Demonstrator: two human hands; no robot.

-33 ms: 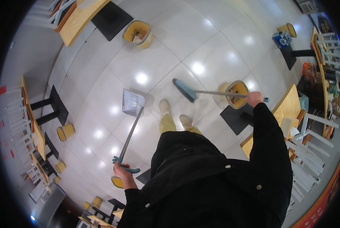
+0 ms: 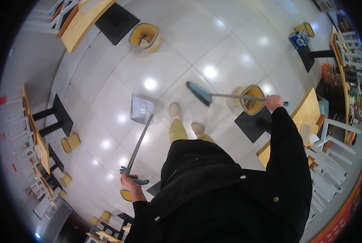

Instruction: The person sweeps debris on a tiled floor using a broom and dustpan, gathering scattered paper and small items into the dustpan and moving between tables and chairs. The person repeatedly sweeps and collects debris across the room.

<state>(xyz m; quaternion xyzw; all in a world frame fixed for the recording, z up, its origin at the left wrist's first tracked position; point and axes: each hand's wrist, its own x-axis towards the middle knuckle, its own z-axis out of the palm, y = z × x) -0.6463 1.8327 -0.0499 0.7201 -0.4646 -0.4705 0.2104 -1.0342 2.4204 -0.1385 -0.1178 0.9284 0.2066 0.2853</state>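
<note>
My left hand (image 2: 129,183) is closed around the blue-green grip of a long-handled dustpan (image 2: 142,108). The pan is light grey, and it sits on the floor tiles ahead and to the left of my shoes. In my right hand (image 2: 274,103), held out to the right, is the grey handle of a broom (image 2: 199,92). Its blue-green head with dark bristles is in front of my feet, a short way right of the dustpan. Beneath the broom handle stands a yellow bin (image 2: 251,106) with litter in it.
Another yellow bin (image 2: 147,43) holding litter stands farther ahead. Wooden tables (image 2: 85,24) on black bases (image 2: 117,23) line both sides, with white chairs (image 2: 328,156) by them. Several more yellow bins (image 2: 71,142) stand along the left. Pale tiles (image 2: 104,91) cover the floor.
The broom and my right hand have shifted slightly right and away from me. The dustpan and my left hand stay in place.
</note>
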